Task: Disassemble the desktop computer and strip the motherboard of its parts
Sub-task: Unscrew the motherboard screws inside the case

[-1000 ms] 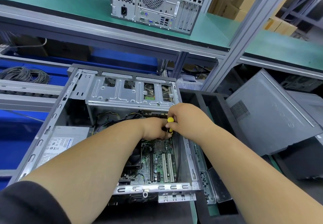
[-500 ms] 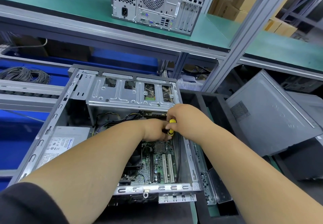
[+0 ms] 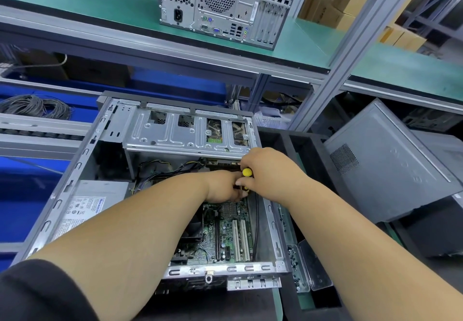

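An opened desktop computer case point(image 3: 82, 160) lies on its side in front of me. Its green motherboard point(image 3: 226, 235) shows at the bottom, with white slots. A silver drive cage point(image 3: 180, 132) spans the far end and a power supply point(image 3: 85, 205) sits at the left. My right hand point(image 3: 268, 172) grips a yellow-handled screwdriver point(image 3: 247, 172) held upright over the board's far right corner. My left hand point(image 3: 223, 186) reaches in beside it, fingers curled near the screwdriver's lower shaft; what they hold is hidden.
A second computer tower point(image 3: 220, 5) stands on the green shelf point(image 3: 100, 0) above. A removed grey side panel point(image 3: 385, 160) leans at the right. A clear plastic box with screws point(image 3: 308, 268) lies by the case's right edge. Coiled cables point(image 3: 35, 106) rest at left.
Both hands stay at the same spot inside the case. The screwdriver handle has shifted only slightly between my fingers.
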